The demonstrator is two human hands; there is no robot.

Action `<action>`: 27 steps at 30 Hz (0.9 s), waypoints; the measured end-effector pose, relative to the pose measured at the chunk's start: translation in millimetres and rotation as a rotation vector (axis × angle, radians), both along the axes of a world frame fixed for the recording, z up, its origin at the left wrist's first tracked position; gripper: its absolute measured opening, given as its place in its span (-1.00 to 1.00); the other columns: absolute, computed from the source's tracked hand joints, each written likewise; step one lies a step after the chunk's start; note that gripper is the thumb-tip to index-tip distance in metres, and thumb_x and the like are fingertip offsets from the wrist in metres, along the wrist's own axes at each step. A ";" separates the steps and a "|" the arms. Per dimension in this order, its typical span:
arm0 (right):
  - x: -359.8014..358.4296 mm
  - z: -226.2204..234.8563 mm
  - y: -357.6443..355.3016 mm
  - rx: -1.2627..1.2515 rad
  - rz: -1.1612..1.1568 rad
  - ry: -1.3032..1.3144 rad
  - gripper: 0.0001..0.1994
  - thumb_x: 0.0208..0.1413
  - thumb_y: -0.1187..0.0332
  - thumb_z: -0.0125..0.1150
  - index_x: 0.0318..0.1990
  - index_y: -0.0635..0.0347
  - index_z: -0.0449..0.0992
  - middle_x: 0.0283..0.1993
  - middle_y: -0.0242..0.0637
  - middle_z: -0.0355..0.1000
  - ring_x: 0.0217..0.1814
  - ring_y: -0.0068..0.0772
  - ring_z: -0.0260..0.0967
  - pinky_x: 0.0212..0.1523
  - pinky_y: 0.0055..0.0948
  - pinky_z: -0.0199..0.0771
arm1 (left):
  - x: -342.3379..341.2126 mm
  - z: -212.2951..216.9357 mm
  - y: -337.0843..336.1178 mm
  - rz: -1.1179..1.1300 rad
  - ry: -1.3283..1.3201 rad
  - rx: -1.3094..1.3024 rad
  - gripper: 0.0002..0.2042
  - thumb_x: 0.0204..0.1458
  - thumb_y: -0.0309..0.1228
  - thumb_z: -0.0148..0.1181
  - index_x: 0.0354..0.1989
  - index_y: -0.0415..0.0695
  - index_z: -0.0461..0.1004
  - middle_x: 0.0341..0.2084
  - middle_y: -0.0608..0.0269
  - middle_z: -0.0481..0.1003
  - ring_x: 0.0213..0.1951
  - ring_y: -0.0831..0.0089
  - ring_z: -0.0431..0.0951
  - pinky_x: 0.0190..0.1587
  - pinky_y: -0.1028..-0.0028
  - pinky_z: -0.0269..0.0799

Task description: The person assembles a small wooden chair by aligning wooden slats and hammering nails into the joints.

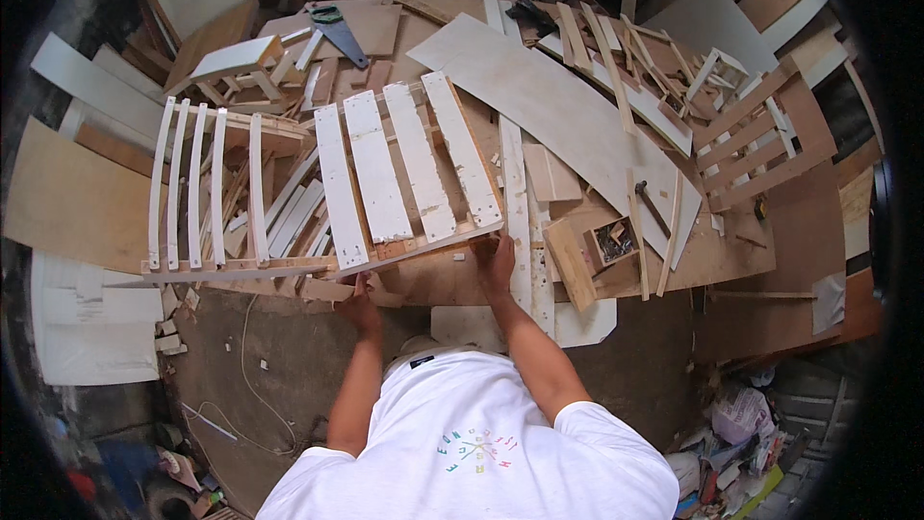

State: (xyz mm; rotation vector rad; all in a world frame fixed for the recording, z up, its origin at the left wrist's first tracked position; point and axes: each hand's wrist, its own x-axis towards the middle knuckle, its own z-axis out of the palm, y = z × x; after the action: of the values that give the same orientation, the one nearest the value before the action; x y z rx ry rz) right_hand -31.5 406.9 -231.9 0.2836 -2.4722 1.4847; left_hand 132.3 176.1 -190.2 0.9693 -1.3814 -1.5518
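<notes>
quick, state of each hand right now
Left hand: at the near edge of the white slatted panel, grip unclear.
Right hand: holding that panel's near right corner.

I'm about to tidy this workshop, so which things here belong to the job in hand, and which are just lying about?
Seemingly in the job:
white slatted panel, with the left hand and right hand at its near edge
possibly the narrow-slatted frame beside it

Apparently just lying about:
handsaw
hammer
long pale board
plastic bag
</notes>
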 end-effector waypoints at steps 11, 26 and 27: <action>-14.8 -8.3 10.8 -0.101 0.217 -0.274 -0.68 0.19 0.44 0.40 0.06 0.17 0.50 -0.04 -0.20 0.58 0.02 -0.15 0.56 0.01 -0.30 0.59 | 2.1 29.5 -8.5 -0.155 -0.093 0.022 -0.73 0.19 -0.45 0.40 0.02 -0.29 0.62 -0.15 0.28 0.66 -0.22 0.54 0.59 -0.21 0.46 0.52; 27.9 110.9 15.6 -0.144 0.368 -0.253 -0.52 0.23 0.50 0.37 0.29 0.26 0.43 0.19 -0.17 0.50 0.22 -0.31 0.46 0.21 -0.34 0.49 | -26.7 138.6 -85.4 -0.371 -0.037 -0.114 -0.46 0.12 -0.23 0.47 0.18 -0.35 0.56 -0.23 0.39 0.56 -0.21 0.58 0.46 -0.07 0.45 0.43; 31.5 115.5 13.5 -0.152 0.347 -0.163 -0.54 0.24 0.51 0.36 0.27 0.27 0.44 0.14 -0.17 0.53 0.13 -0.30 0.51 0.12 -0.34 0.55 | -29.2 142.6 -88.9 -0.370 0.054 -0.110 -0.47 0.10 -0.27 0.47 0.20 -0.31 0.57 -0.23 0.40 0.57 -0.19 0.56 0.48 -0.02 0.42 0.42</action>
State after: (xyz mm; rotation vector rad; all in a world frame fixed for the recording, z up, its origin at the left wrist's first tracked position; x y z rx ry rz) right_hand 0.1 420.5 -116.4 0.6097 -2.5091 1.8916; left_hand 103.1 87.2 -47.6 0.6237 -1.6562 -1.7322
